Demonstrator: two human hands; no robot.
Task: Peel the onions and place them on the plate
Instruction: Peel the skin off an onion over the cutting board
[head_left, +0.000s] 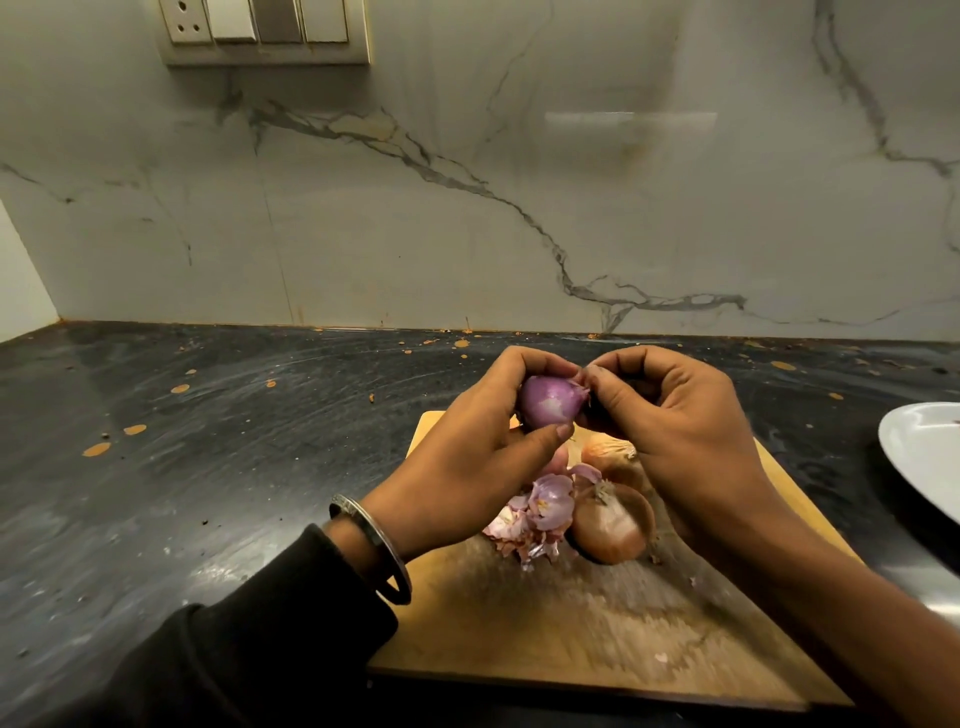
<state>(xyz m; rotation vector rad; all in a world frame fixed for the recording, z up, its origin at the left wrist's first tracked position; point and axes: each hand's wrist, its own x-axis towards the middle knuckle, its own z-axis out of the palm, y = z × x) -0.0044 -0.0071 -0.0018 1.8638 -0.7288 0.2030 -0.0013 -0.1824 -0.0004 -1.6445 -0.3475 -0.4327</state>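
A pale marble-look wall (467, 208) with dark grey and rust veins rises behind the dark, scuffed stone desk (208, 441), which is dotted with orange specks. A cream switch-and-socket panel (265, 31) sits high on the wall at left. A soft strip of light (631, 118) reflects off the glossy wall at right.

One wooden cutting board (597, 623) serves as the landmark. Above it, two hands grip one peeled purple onion (549, 402). On it lie two unpeeled brown onions (610, 525) and one pile of purple skins (535, 512). Right of it sits one white plate (924, 457).
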